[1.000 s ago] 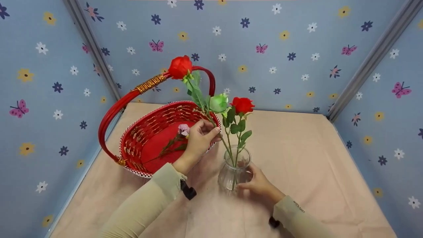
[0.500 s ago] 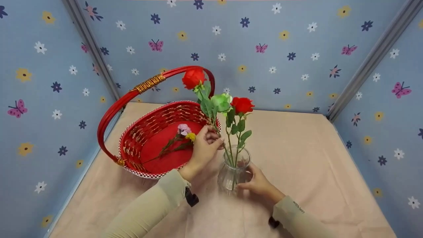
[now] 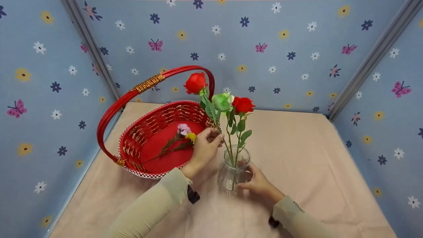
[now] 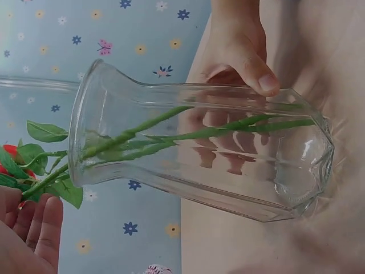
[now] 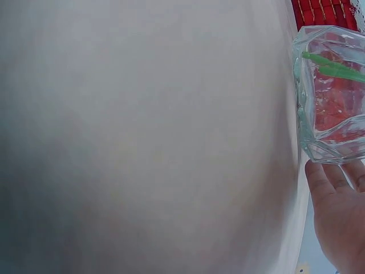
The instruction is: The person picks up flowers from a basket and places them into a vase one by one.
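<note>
My left hand [image 3: 205, 145] pinches the stem of a red rose [image 3: 195, 83] above the vase mouth. That stem slants into the clear glass vase [image 3: 234, 177], and in the left wrist view one stem end [image 4: 185, 108] stops partway down inside. Two other flowers stand in the vase, a green one [image 3: 222, 101] and another red rose [image 3: 243, 105]. With thumb and fingers, my right hand [image 3: 259, 183] holds the vase's lower right side. The vase [image 5: 336, 97] stands upright on the table, its faceted base showing in the right wrist view.
Left of the vase stands a red woven basket [image 3: 132, 148] with a tall arched handle [image 3: 112, 115]. Inside lie a pink flower [image 3: 183, 129] and a yellow flower [image 3: 190, 137]. A pale cloth covers the table [image 3: 297, 148]; patterned blue walls [image 3: 257, 66] enclose it.
My left hand has moved right and slightly down, bringing the held rose closer to the others and lower. The yellow flower shows more now. My right hand and the vase have stayed put.
</note>
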Motion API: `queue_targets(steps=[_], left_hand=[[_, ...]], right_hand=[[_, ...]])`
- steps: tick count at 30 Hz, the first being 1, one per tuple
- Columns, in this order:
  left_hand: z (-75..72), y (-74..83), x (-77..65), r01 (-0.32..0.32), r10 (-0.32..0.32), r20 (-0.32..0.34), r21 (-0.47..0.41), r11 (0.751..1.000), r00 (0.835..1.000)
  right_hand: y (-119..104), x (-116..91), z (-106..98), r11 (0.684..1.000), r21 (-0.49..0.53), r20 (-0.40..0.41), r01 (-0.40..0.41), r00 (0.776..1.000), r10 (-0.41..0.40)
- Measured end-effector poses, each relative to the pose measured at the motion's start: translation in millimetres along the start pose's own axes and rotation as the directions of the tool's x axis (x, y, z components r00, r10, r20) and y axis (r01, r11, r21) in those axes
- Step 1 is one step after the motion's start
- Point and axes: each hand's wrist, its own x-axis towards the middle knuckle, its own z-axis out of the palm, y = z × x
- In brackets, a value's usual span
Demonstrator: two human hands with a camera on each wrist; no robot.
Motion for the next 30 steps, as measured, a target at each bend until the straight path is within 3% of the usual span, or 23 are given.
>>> queue_targets(steps=[14,23,30], left_hand=[[5.6,-5.1,7.0,-0.095,0.090,0.037,0.173,0.980,0.995],[9.1,-7.8,13.2,-0.082,0.052,0.137,0.225,0.971,0.989],[10.7,-12.1,18.6,-0.062,0.007,0.242,0.220,0.974,0.970]], right_hand=[[2.5,0.7,-1.8,0.998,-0.043,0.011,0.037,0.999,-0.037],[1.1,-0.2,-1.6,0.997,-0.070,-0.011,0.023,1.000,-0.024],[1.0,1.3,-1.3,0.996,-0.093,-0.007,0.002,1.000,-0.003]])
